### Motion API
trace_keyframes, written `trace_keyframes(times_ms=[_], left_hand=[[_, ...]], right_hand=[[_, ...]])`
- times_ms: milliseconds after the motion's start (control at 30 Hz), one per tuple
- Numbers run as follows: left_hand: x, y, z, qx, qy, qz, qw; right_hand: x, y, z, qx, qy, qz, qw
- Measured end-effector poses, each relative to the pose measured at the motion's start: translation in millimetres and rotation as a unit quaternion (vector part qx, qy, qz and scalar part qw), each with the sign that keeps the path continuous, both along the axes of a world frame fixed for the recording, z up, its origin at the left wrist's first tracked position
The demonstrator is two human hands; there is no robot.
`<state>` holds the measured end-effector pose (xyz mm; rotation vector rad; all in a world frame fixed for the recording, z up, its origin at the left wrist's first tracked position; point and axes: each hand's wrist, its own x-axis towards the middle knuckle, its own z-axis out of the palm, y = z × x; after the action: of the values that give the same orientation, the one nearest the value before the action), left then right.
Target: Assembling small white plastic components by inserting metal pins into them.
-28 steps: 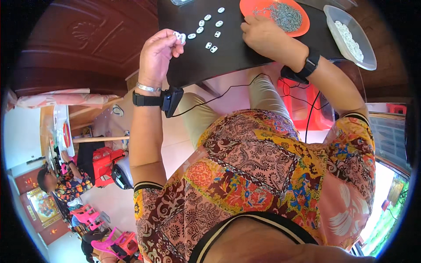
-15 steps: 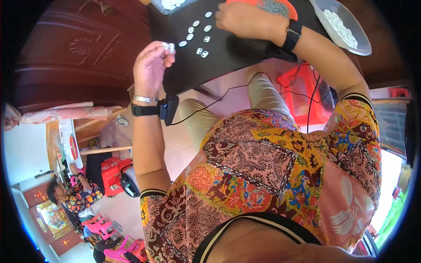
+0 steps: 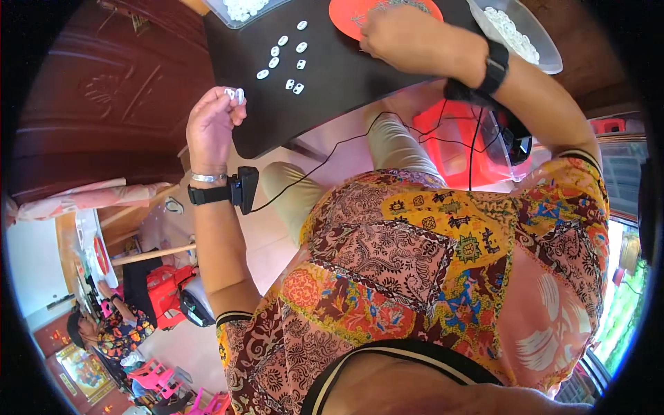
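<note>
My left hand [image 3: 209,131] is raised by the left edge of the dark table, thumb and fingers pinched round small white plastic pieces [image 3: 235,95]. My right hand [image 3: 408,40] is at the near side of an orange-red plate [image 3: 344,17] that holds small grey metal parts [image 3: 408,3]. Its fingers are curled downward, and whatever lies between the fingertips is hidden. Between my hands, several small white pieces with dark holes [image 3: 274,52] lie loosely spread on the table [image 3: 339,79]. Some of them are oval, and a few look squarer.
A clear tray of white pieces [image 3: 242,7] stands at the far left, and a translucent tub [image 3: 546,59] of more sits at the right. A black cable [image 3: 346,142] hangs from my left wrist device [image 3: 243,190]. Under the table is a red stool [image 3: 449,149].
My right hand has shifted rightward and nearer along the plate, away from the loose white pieces. My left hand is slightly nearer to me, still pinching its pieces. The whole view has shifted.
</note>
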<state>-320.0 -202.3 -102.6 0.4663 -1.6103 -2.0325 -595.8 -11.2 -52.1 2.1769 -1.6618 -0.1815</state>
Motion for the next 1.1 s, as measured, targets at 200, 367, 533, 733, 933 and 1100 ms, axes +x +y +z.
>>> trace_keyframes(times_ms=[200, 367, 533, 733, 933, 1100], left_hand=[[-0.3, -0.2, -2.3, 0.001, -0.006, -0.006, 1.000], [-8.6, 7.2, 2.7, -0.003, -0.009, -0.018, 1.000], [-14.4, 13.8, 4.2, 0.028, 0.019, -0.038, 0.999], [-12.5, 12.9, 3.3, 0.079, 0.047, -0.066, 0.994], [-17.4, 9.4, -0.3, 0.078, 0.036, -0.058, 0.995], [-19.8, 10.4, -4.9, 0.079, 0.042, -0.066, 0.994]], right_hand=[[2.2, 23.3, -58.7, -0.002, -0.059, -0.154, 0.986], [8.7, 7.0, -57.0, 0.000, -0.063, -0.159, 0.985], [12.3, -9.6, -58.8, -0.002, -0.045, -0.115, 0.992], [22.1, -24.8, -58.0, 0.028, -0.029, -0.100, 0.994], [26.4, -33.9, -55.2, -0.009, -0.040, -0.011, 0.999], [33.0, -45.2, -68.3, -0.074, -0.263, -0.012, 0.962]])
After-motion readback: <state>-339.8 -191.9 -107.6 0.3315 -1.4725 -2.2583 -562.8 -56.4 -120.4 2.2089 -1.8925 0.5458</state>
